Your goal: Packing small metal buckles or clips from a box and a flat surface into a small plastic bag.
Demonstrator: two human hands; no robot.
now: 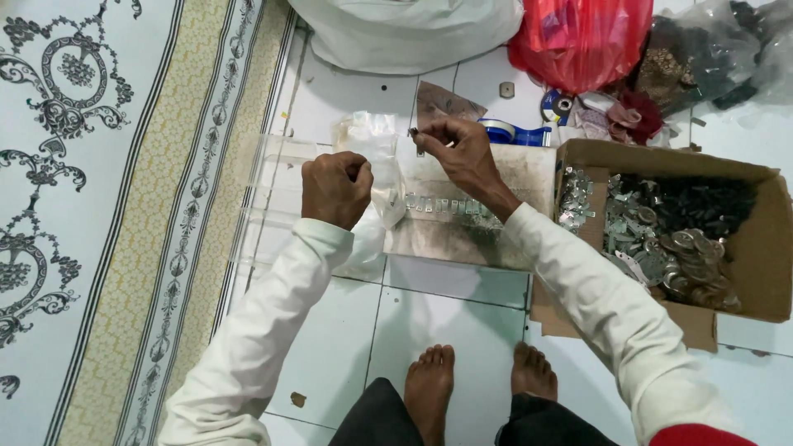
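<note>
At the far left lies a patterned rug [124,206] with dark scrollwork and a woven yellow border, flat on the white tiled floor [446,314]. Beside it sit clear plastic sleeves [277,198], glossy and nearly invisible against the tile. The left hand [334,188] is curled shut on a small clear plastic bag [372,153], thin and crinkled, holding it up. Just right of it, the right hand [462,149] pinches a small dark metal part [413,132] between its fingertips, close to the bag. Below the hands a row of flat, shiny metal plates [450,208] lies on a stained sheet of cardboard [462,235]. Further right, an open cardboard box [743,248] holds a heap of silvery stamped pieces and dark screws.

The part is tiny and the pinch light; it could well slip and vanish among the plates. The flimsy bag might sag shut or tear on a sharp edge.
</note>
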